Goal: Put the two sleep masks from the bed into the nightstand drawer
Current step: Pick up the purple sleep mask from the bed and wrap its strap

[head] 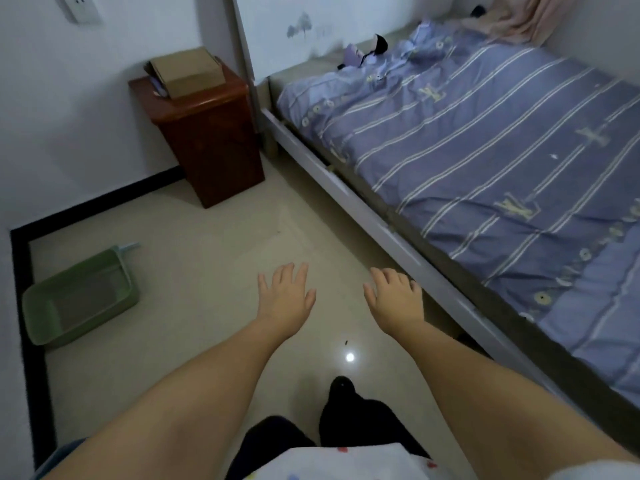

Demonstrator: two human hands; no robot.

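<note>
Sleep masks (363,51) on bed (485,150); both hands outstretched, empty.

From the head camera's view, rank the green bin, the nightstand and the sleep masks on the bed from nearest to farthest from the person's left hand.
1. Green bin: on the floor, left of the left hand.
2. Nightstand: ahead, against the wall beside the bed's head.
3. Sleep masks: farthest, at the head of the bed, beyond the nightstand.
</note>
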